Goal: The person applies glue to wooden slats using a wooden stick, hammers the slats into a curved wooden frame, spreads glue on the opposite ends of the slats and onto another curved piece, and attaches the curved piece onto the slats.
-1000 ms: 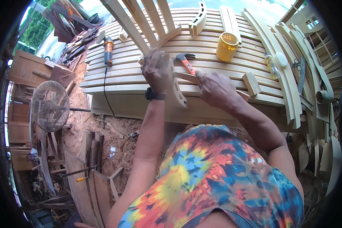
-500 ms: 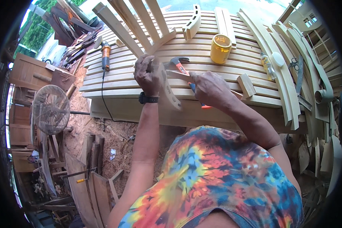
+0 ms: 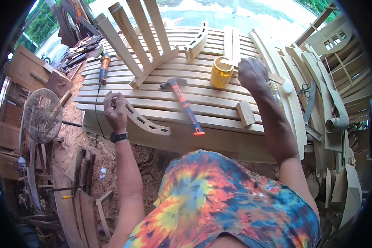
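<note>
My left hand (image 3: pixel 116 110) is closed on one end of a curved wooden rail (image 3: pixel 148 124) with slots cut along it, tilted at the bench's near edge. My right hand (image 3: pixel 253 76) grips a flat wooden stick (image 3: pixel 275 78); its left end reaches the mouth of a jar of amber liquid (image 3: pixel 220 77). Whether the tip dips in is hard to see. Between my hands a claw hammer (image 3: pixel 183 101) with an orange and blue handle lies on the slats. A small wooden block (image 3: pixel 245 113) rests right of it.
Upright slats stand in another curved rail (image 3: pixel 155 68) at the back left, beside an orange corded power tool (image 3: pixel 105 68). A second slotted piece (image 3: pixel 197 41) lies at the back. On the right are long boards (image 3: pixel 277 62), scissors (image 3: pixel 304 90) and a metal square (image 3: pixel 310 103). A fan (image 3: pixel 42 115) stands left.
My right hand has gone right and away from me, bringing the stick to the jar. My left hand has moved left and lower with the slotted rail. The hammer now shows fully.
</note>
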A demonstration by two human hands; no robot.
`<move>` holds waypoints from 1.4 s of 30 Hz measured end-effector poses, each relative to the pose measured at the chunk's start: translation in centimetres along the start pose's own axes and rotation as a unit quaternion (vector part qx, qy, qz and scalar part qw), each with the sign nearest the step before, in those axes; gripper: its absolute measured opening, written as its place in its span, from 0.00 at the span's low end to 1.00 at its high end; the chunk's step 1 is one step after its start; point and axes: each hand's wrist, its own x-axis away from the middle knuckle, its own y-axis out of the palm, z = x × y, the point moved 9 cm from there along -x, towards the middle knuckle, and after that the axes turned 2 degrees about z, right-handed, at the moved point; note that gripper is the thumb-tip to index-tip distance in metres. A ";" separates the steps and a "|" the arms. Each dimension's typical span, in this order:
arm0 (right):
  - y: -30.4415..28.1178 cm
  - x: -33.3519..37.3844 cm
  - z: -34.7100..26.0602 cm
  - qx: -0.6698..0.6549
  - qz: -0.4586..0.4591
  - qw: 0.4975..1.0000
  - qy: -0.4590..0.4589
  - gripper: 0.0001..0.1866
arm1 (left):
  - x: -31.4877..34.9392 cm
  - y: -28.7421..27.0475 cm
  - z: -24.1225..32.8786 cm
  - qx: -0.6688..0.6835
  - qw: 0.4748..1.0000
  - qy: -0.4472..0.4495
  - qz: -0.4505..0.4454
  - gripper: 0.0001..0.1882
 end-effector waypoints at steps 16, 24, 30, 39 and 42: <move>0.9 2.4 -8.6 -0.235 0.111 0.909 -0.325 0.15 | 2.3 -7.1 0.1 0.217 0.944 -0.194 0.153 0.15; 10.3 9.7 -17.1 -0.543 -0.495 0.646 -0.206 0.28 | 1.1 -1.6 2.8 0.239 0.945 -0.222 0.040 0.22; 15.3 11.8 -17.9 -0.655 -0.508 0.544 -0.128 0.26 | 1.2 6.9 8.1 0.456 0.850 -0.265 0.014 0.25; 11.7 10.7 -2.2 -0.771 -0.287 0.568 -0.003 0.25 | -9.8 8.0 3.5 0.139 0.982 -0.121 0.028 0.38; 9.4 11.2 2.2 -0.850 -0.201 0.485 0.041 0.25 | -14.4 8.7 1.6 -0.080 0.993 -0.047 0.066 0.43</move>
